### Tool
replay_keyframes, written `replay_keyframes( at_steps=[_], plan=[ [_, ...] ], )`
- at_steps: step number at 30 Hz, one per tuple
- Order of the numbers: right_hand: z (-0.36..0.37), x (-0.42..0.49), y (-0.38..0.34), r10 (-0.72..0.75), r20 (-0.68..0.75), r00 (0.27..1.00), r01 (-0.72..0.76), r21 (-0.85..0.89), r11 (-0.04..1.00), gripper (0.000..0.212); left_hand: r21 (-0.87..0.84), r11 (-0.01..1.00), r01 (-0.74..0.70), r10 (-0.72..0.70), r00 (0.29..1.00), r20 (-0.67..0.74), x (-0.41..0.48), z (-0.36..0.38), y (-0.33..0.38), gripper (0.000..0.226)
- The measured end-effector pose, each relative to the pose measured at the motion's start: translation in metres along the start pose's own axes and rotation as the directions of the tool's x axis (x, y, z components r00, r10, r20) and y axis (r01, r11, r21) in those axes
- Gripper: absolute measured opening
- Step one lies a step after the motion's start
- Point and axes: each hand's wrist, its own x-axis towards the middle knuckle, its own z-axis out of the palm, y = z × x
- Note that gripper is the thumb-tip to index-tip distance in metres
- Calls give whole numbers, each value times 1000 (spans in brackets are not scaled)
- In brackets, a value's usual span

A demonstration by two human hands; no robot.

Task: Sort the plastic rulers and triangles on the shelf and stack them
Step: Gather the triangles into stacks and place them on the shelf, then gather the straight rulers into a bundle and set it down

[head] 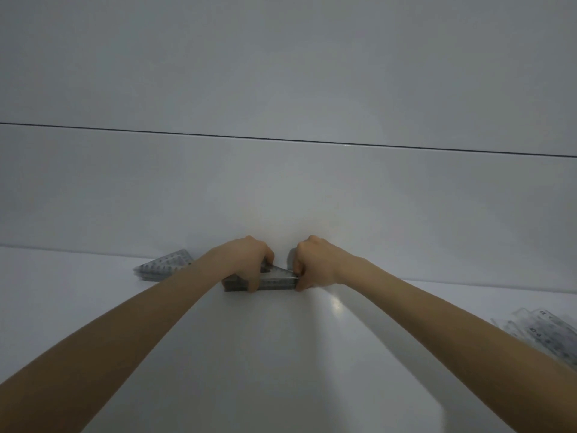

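Hands meet at the back of a white shelf [281, 354], both arms stretched forward from the bottom corners of the frame; the left hand [246, 260] clamps its fingers over the left end of a stack of clear plastic triangles [274, 281], thumb low on the near edge; the right hand [315, 264] curls its fingers shut around the stack's right end, thumb pressed at the near corner. The stack lies flat on the shelf, close to the pale back wall [281, 182], its printed scale markings showing grey between the two hands; a second pile of clear rulers [165, 267] rests just left of the left wrist, partly hidden by the forearm; a looser scatter of clear rulers [543, 332] lies well apart at the right edge, partly cut off by the frame.
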Motion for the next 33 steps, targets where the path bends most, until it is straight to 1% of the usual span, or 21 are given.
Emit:
replay_keyframes(
  at_steps=[3, 6, 8, 11, 14, 16, 18, 21, 23, 26, 30, 33],
  plan=[
    [-1, -4, 1, 31, 18, 999, -31, 15, 999, 17, -26, 999, 23, -22, 1000, 4, -7, -1, 3, 70],
    [-6, -15, 4, 36, 31, 999, -37, 17, 999, 31, -117, 993, 11, -11, 1000, 1, -22, -8, 5, 77],
    [-11, -24, 6, 28, 20, 999, -28, 37, 999, 43, -156, 988, -2, -8, 998, -62, -30, -14, 4, 77],
    [-20, -39, 10, 57, 13, 998, -58, 101, 993, 61, -186, 983, -4, -27, 986, -162, -40, -23, 0, 80],
    [-30, -56, 12, 83, -25, 996, -80, 110, 991, 71, -172, 985, 12, -52, 972, -228, -51, -31, -4, 79],
    [-37, -69, 12, 102, -59, 993, -96, 99, 990, 73, -177, 984, 9, -59, 958, -282, -57, -35, -5, 73],
    [-44, -84, 12, 124, -101, 987, -117, 74, 990, 71, -216, 976, -22, -56, 935, -351, -64, -37, -3, 60],
    [-54, -109, 16, 148, -152, 977, -140, 64, 988, 58, -262, 959, -111, -22, 889, -458, -70, -37, 8, 41],
    [-60, -128, 19, 174, -180, 968, -160, 88, 983, 50, -286, 942, -176, 11, 867, -498, -71, -37, 23, 33],
    [-67, -162, 27, 217, -212, 953, -190, 142, 971, 42, -312, 917, -249, 50, 847, -529, -68, -38, 55, 26],
    [-80, -214, 44, 280, -260, 924, -246, 156, 957, 38, -355, 893, -276, 10, 802, -597, -67, -46, 104, 18],
    [-87, -255, 59, 337, -301, 892, -293, 183, 939, 36, -349, 890, -294, 12, 779, -627, -69, -52, 142, 18]
  ],
)
